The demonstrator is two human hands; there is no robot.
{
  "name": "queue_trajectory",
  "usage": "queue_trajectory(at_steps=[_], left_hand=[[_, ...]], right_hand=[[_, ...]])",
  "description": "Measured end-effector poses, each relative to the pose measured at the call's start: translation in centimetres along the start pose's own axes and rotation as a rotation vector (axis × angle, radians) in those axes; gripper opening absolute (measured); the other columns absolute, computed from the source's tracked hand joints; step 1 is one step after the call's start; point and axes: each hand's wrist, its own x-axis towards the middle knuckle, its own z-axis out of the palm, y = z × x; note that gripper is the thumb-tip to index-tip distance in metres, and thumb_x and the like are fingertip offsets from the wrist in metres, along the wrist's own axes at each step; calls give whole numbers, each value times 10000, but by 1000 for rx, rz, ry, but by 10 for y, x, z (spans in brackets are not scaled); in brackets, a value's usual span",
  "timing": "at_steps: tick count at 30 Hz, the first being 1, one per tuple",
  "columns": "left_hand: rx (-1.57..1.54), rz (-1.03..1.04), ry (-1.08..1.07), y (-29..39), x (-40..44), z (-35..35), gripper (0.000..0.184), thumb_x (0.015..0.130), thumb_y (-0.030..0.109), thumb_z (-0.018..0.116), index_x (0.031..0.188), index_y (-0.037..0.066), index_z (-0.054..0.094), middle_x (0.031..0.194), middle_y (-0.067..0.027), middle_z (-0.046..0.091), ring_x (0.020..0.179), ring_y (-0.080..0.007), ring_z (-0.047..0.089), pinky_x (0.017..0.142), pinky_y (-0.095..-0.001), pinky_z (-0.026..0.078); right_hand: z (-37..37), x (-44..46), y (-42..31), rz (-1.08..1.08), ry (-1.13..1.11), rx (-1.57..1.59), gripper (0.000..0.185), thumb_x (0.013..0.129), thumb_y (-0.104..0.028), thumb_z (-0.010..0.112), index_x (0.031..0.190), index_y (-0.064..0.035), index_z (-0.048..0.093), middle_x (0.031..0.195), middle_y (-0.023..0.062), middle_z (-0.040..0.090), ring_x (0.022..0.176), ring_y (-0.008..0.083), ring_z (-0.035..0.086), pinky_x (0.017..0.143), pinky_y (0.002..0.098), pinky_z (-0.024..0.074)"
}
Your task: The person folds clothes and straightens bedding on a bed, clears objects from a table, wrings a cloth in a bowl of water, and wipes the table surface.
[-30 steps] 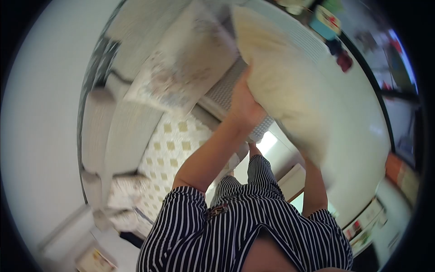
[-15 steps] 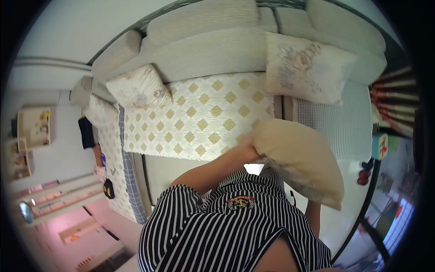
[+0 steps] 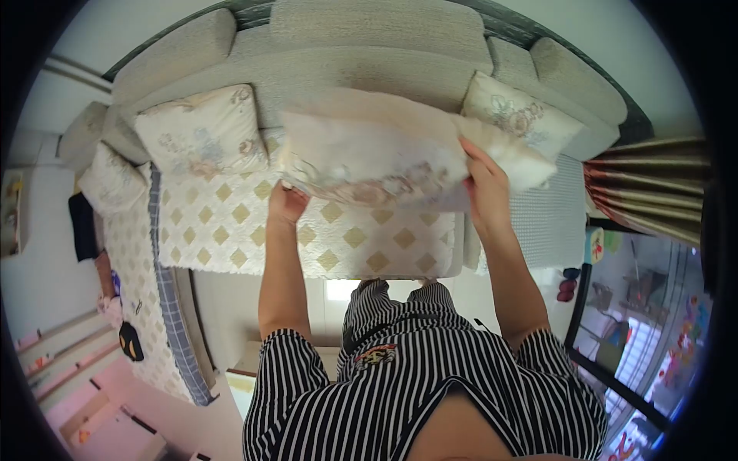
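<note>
At the rear left corner of the sofa cover [image 3: 215, 238], a floral cushion [image 3: 204, 131] leans towards the backrest [image 3: 377, 27], which appears to prop it. Next to the right, the left hand [image 3: 287, 203] has its fingers curled in, with little gap, on the lower left corner of the held cushion [image 3: 377, 146]. The right hand [image 3: 487, 180] grips farther along on the right, its fingers bent about the cushion and partly hidden behind it. Holding both sides probably shares the weight and keeps it spread. The held cushion thus lies between the two sets of fingers, above the cover's rear edge; whether it touches the cover I cannot tell. Beyond the cover's right edge, another cushion [image 3: 519, 115] leans, likely supported from behind.
</note>
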Motion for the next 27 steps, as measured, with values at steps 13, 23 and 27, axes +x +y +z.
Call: queue_trajectory(at_steps=[13,23,27], left_hand=[[963,-210,204,-117,-90,-216,285,994,308,514,977,67,665,857,-54,668,754,-132,600,659,-299,477],[1400,-861,379,-136,-208,-235,268,1020,220,471,1214,100,612,982,-80,682,777,-158,637,606,-273,488],[1161,-279,355,-178,-196,-165,411,1034,291,451,1377,71,500,1090,-92,646,917,-152,611,720,-282,507]], right_hand=[[72,166,245,-598,-575,-1125,267,885,-182,545,1071,-16,641,1066,217,645,1013,395,598,898,492,472],[-254,-54,251,462,-876,-1467,362,915,-219,489,1212,-74,637,1219,185,635,1148,367,581,1001,445,454],[-389,-47,236,527,-738,-1460,379,926,-212,478,1234,-44,620,1273,200,617,1189,376,566,1013,455,445]])
